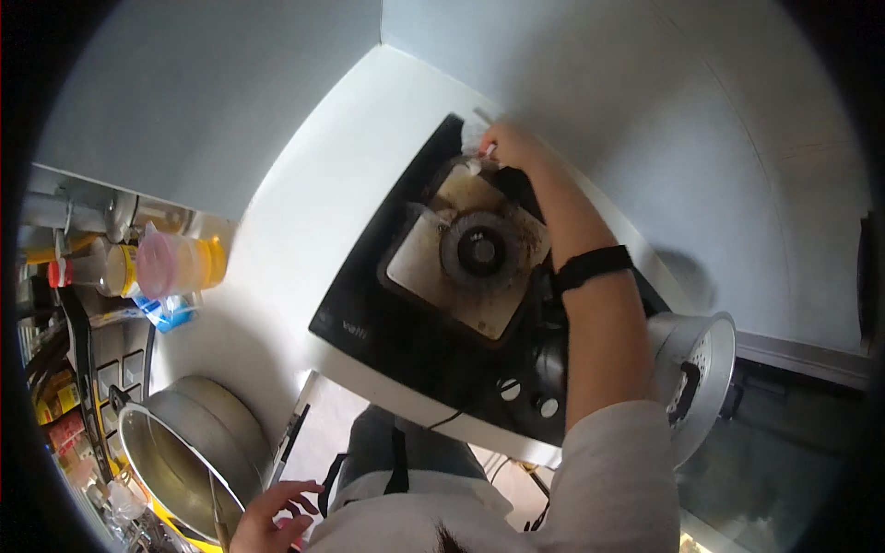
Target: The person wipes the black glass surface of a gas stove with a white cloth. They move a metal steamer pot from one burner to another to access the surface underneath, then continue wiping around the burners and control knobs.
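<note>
My right hand (513,146) reaches over the far corner of a black gas hob (408,318) with its fingers closed on a whitish item (473,137). Blur and my fingers hide what it is; a thin greyish end sticks out beyond them. Close by lies the burner's square pan (422,259), pale metal with brown grease stains. A round burner (482,250) sits in its middle. My left hand (273,515) hangs low at my side with its fingers apart, beside a large metal pot (214,422). A small pink patch shows below that hand, too hidden to name.
White worktop (339,166) surrounds the hob, bounded by grey walls. An aluminium steamer pot (698,387) with a perforated inside stands at the right. Two knobs (510,389) sit on the hob's front. At left are a pink plastic jug (166,263) and a crowded shelf.
</note>
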The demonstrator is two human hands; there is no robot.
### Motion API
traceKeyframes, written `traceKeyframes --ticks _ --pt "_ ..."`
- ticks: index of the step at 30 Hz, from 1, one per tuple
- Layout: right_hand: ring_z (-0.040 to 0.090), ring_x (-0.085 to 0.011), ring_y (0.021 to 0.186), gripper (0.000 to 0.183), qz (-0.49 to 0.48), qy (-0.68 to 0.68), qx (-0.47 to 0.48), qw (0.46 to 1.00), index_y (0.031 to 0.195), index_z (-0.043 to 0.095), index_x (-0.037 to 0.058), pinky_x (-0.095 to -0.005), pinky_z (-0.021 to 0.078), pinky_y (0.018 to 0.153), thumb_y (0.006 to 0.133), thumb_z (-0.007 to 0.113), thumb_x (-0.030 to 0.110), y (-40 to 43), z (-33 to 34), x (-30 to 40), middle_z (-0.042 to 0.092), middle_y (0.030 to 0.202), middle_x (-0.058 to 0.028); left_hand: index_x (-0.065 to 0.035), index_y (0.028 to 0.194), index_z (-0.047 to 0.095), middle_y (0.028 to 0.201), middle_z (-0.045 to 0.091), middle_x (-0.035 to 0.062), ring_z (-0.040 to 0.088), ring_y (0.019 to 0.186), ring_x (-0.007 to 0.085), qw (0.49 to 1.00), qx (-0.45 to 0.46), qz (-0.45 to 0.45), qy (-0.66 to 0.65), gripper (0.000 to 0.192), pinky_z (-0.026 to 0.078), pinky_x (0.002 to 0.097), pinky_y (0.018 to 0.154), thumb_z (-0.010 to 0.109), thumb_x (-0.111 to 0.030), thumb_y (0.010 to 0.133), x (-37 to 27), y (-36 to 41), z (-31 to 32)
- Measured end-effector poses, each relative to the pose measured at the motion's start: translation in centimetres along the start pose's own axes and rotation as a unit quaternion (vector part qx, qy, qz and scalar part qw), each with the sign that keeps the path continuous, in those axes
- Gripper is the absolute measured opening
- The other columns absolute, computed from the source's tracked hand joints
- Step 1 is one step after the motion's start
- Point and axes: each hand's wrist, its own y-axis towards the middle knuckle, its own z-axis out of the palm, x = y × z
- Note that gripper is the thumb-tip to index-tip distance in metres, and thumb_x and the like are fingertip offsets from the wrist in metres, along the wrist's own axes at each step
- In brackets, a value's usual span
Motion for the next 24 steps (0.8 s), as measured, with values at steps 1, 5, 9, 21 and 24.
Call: traceKeyframes --ticks 1,5,9,21,24 --pt "0.063 -0.0305 0.087 0.021 0.013 -0.009 0.005 1.0 0.083 0.073 0.0163 -0.0385 0.0488 0.081 0.068 0.064 0.005 -1.0 0.0 -0.2 0.067 0.093 -0.0134 0.0007 0.117 0.055 0.113 0.059 0.0121 0.06 0.084 0.0175 0.999 -0.037 -0.014 -0.003 0.05 0.046 0.0278 0.074 0.052 0.011 0.068 -0.1 0.1 0.4" --pt "0.063 -0.0274 0.08 0.023 0.055 0.014 -0.071 0.996 0.085 0.072 0.014 -0.0337 0.0481 0.073 0.067 0.063 0.001 -5.0 0.9 -1.7 0.066 0.088 -0.0124 0.0018 0.114 0.057 0.111 0.059 0.0119 0.058 0.084 0.0174 0.997 -0.055 -0.013 -0.047 0.051 0.044 0.0277 0.073 0.053 0.007 0.064 -0.2 -0.2 1.0" --pt "0.063 -0.022 0.083 0.019 0.104 0.026 -0.114 0.988 0.09 0.071 0.0109 -0.032 0.048 0.074 0.074 0.063 0.003 -6.7 2.2 -3.3 0.068 0.089 -0.0096 0.0016 0.115 0.057 0.111 0.059 0.0119 0.058 0.083 0.0179 0.998 -0.048 -0.015 -0.028 0.051 0.044 0.0278 0.073 0.052 0.008 0.064 0.4 -1.3 1.0" --pt "0.064 -0.0308 0.089 0.024 0.304 -0.062 -0.167 0.936 0.098 0.071 0.0133 -0.0391 0.0496 0.081 0.077 0.065 0.023 -17.6 4.7 -2.9 0.068 0.092 -0.0148 -0.0018 0.117 0.057 0.114 0.059 0.0139 0.061 0.084 0.0164 0.998 -0.056 0.028 -0.028 0.048 0.047 0.0219 0.064 0.056 0.01 0.07 6.4 -6.1 0.7" --pt "0.064 -0.0322 0.092 0.022 0.344 -0.065 -0.174 0.92 0.098 0.07 0.0138 -0.0401 0.0495 0.082 0.079 0.062 0.018 -20.3 5.1 -2.3 0.067 0.095 -0.0148 -0.0022 0.116 0.057 0.113 0.059 0.0136 0.062 0.083 0.0174 0.996 -0.062 0.057 -0.038 0.049 0.048 0.0237 0.065 0.056 0.009 0.069 7.5 -7.2 1.0"
